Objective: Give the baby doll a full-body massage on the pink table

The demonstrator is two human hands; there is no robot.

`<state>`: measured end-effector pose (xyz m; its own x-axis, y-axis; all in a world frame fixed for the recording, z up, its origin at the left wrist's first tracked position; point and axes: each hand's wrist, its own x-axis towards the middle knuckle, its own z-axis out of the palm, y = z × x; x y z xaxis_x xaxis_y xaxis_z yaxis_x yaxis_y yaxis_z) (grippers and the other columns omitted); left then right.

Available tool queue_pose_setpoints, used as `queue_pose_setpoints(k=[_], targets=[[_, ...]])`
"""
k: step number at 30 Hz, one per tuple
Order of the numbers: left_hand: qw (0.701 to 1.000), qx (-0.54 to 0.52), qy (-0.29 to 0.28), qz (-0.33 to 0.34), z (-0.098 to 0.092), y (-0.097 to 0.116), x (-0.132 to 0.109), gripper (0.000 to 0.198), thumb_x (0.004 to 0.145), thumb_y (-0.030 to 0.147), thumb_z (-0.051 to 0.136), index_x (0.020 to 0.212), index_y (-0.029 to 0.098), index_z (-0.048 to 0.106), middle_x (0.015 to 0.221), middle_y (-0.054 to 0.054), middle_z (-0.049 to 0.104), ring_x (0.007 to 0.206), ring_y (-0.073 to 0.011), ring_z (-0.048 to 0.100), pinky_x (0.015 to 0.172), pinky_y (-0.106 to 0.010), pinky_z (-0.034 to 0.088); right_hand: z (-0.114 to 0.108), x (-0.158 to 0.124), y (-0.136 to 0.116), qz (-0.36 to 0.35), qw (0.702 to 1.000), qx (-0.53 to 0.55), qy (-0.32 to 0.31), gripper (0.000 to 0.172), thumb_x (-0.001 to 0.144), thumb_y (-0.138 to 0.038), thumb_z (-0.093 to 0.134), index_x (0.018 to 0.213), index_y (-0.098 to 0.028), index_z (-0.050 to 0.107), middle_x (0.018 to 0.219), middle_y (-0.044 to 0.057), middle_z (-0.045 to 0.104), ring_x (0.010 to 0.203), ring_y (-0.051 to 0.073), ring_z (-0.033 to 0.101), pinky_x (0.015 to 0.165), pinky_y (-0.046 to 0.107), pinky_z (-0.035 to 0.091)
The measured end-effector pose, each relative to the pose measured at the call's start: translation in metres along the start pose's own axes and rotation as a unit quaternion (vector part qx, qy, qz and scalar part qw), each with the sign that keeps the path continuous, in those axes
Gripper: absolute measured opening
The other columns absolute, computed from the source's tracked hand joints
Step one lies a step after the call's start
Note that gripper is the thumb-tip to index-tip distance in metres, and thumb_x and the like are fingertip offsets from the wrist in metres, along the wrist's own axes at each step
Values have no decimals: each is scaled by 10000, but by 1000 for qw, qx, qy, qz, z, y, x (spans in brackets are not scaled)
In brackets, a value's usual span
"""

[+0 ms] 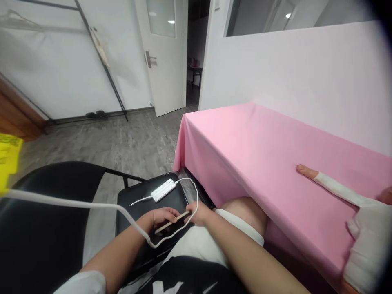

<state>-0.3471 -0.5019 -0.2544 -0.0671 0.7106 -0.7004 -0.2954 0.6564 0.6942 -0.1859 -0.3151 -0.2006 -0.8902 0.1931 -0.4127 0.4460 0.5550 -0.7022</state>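
Low in front of my lap, both hands grip a phone (168, 226), seen nearly edge-on with its pale rim upward. My left hand (164, 215) closes over its left part, the thumb along the rim. At its right end, my right hand (196, 212) has its fingers closed around the edge. A white power bank (163, 190) lies just beyond on the black chair seat (128, 197), a short plug lead at its left end. Its white cable (130, 219) loops down past my right hand and over my left forearm toward the upper left.
A pink-covered table (226, 134) stands to my right. On it lies a figure in white clothing (370, 241); person or doll, I cannot tell. Beside me at left is a black chair (45, 204). A yellow tag (9, 157), a white door (165, 73) and a rack (104, 65) also show.
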Motion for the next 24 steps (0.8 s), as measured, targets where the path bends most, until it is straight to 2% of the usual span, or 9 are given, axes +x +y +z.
queue_pose_setpoints(k=[3,5,8,10,13,15,17,20,24], targets=[[990,-129,49,-32,-2,-10,-4,467,593,384,911,932,102,757,893,-178,765,724,-294,730,632,-383,583,2,-2,12,17,996,85,-33,282,624,-226,906,646,-152,635,610,-48,537,625,92,525,611,212,423],[967,-210,139,-37,-11,-14,-6,409,729,447,866,910,108,723,886,-164,758,722,-258,732,627,-352,592,0,-2,18,40,986,154,-45,268,695,-277,879,717,-154,642,615,-48,544,576,85,525,568,208,442],[898,-304,318,-23,-36,-12,-5,352,960,473,661,888,130,647,783,-67,694,614,-137,659,572,-251,556,-5,-1,24,76,964,255,-31,277,794,-366,822,868,-159,653,690,-19,612,566,99,581,547,223,503],[845,-339,414,-14,-55,-6,-5,359,1044,461,545,944,127,631,762,-15,638,564,-92,581,529,-215,509,-9,1,27,91,946,311,-8,295,827,-388,804,931,-164,643,765,3,658,589,99,617,555,221,527],[788,-356,502,8,-78,2,-7,328,1048,448,564,1066,128,637,828,-1,625,588,-82,550,526,-213,490,-12,4,29,111,920,374,28,278,853,-367,792,932,-164,618,787,12,675,590,91,636,546,202,531],[768,-343,540,31,-85,4,-8,328,1044,446,571,1116,131,632,852,-5,624,595,-83,544,528,-215,485,-13,4,32,124,906,401,49,264,866,-343,787,909,-159,601,752,8,664,550,84,619,513,190,514],[764,-307,564,62,-85,3,-9,329,1055,436,533,1176,144,626,861,-8,624,583,-84,534,517,-212,461,-14,6,35,138,894,422,66,243,888,-324,771,919,-158,597,741,6,660,514,74,599,485,179,496],[788,-214,564,121,-76,3,-7,351,1034,409,505,1261,186,654,919,-39,666,650,-122,598,555,-229,469,-16,8,38,157,877,445,88,179,942,-301,715,975,-166,603,773,8,675,515,64,605,486,163,498],[843,-53,501,188,-60,7,-1,318,876,335,663,1140,201,779,1085,-93,740,1030,-254,678,901,-346,537,-20,12,41,178,859,469,102,125,997,-291,644,1037,-179,605,786,7,685,530,63,627,495,151,503]])
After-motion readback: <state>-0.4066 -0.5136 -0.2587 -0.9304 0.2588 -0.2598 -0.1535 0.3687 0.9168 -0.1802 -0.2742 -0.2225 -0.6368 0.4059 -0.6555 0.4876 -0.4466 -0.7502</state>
